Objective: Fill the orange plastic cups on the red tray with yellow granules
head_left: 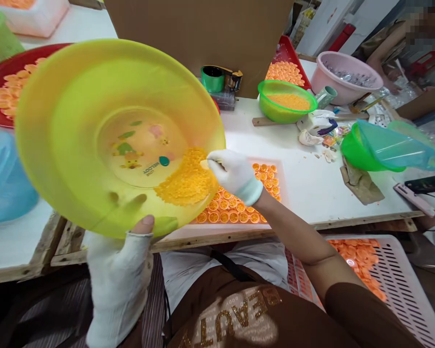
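A large yellow plastic basin (72, 111) is tilted toward me over the table. My left hand (123, 266), in a white glove with the thumb tip bare, grips its near rim; the fingers show as shadows through the plastic. Small yellow-orange granules (188, 181) lie heaped at the basin's right side. At that heap my right hand (234, 174), in a white glove, pinches a small pale yellow piece (204, 165) whose kind I cannot make out. Below the basin, partly hidden, a tray (283, 181) holds rows of small round orange cups (234, 217), many with yellow contents.
A red tray of orange pieces (10, 92) and a blue basin (7, 179) stand left. Behind are a tape dispenser (212, 79), a green bowl (275, 111) and a pink basin (321, 77). A white crate (409, 290) sits low right. Another person's arm (387, 43) shows far right.
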`<state>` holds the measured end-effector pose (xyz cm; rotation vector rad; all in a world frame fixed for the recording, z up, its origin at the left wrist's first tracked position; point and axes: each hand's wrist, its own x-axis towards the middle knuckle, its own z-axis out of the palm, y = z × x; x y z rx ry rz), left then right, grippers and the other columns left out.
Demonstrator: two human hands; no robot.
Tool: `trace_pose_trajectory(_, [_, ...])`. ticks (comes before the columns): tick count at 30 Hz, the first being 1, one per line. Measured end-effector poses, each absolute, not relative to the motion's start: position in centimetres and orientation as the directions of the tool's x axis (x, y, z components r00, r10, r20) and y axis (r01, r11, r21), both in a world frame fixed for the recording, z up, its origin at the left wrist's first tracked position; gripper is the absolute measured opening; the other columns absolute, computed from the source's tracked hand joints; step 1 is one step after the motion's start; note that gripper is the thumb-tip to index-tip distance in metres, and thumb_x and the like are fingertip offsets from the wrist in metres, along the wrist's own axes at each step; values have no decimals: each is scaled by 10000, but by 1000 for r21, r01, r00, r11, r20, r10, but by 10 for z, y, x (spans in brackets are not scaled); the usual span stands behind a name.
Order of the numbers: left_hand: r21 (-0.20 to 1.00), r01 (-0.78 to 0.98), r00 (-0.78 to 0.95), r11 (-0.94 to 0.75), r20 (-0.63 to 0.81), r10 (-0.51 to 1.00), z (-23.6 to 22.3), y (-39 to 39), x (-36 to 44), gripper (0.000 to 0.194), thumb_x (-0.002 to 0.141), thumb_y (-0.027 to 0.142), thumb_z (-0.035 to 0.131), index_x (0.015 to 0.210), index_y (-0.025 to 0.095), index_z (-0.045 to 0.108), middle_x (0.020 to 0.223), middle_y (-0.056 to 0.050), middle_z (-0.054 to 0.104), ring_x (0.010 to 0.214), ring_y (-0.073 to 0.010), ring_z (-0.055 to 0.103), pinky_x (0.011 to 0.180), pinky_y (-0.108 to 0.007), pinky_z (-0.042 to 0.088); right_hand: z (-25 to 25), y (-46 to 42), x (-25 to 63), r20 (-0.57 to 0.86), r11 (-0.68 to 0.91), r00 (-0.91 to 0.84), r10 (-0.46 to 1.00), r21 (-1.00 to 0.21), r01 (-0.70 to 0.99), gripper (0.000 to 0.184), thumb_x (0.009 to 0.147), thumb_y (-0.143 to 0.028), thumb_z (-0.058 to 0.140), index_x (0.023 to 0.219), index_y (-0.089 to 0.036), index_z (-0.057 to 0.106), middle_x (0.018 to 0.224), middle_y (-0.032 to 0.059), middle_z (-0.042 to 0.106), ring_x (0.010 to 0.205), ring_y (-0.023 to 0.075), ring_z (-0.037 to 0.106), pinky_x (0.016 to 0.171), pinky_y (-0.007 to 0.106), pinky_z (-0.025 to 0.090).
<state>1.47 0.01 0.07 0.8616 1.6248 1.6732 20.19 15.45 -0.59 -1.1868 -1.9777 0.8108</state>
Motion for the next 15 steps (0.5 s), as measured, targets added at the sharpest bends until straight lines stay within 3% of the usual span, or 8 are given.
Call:
trace_pose_trajectory(2, [1000,-15,-559,-17,5,829,-2,2,20,489,818,373,855,1269,212,757,1379,-91,724,1333,-306,658,1240,-482,488,-11,156,193,64,239,-363,930,-855,461,141,912,-199,616,790,-210,686,808,44,711,819,195,680,768,328,583])
trace_pose_trajectory(4, [1000,-4,-548,-30,23,836,-4,4,24,479,812,385,856,1245,206,754,1364,-96,728,1319,-295,666,1196,-435,530,-18,155,188,-166,-19,-367,915,-928,372,102,879,-184,642,788,-199,687,721,28,694,650,159,656,560,270,550])
trace_pose_trajectory(7, [999,10,-531,-42,41,846,-5,5,29,496,821,381,846,1279,228,735,1386,-89,715,1320,-286,668,1138,-398,573,-24,152,187,-382,-333,-375,845,-924,190,63,863,-199,694,803,-179,694,672,20,692,529,124,612,417,230,504])
trace_pose_trajectory(11, [995,-97,-537,-12,-42,842,-1,3,27,566,829,378,846,1362,264,695,1468,-75,671,1389,-293,623,1192,-434,532,-22,154,191,-407,-447,-382,829,-894,-18,88,869,-241,745,850,-164,707,674,2,700,514,88,583,407,183,487])
trace_pose_trajectory(15, [991,-124,-588,48,-112,801,7,-4,13,501,838,365,843,1320,286,734,1448,-40,691,1362,-273,649,1253,-420,470,-16,163,199,-376,-455,-394,839,-882,-127,117,896,-263,744,857,-167,689,677,-21,682,503,60,545,415,156,445])
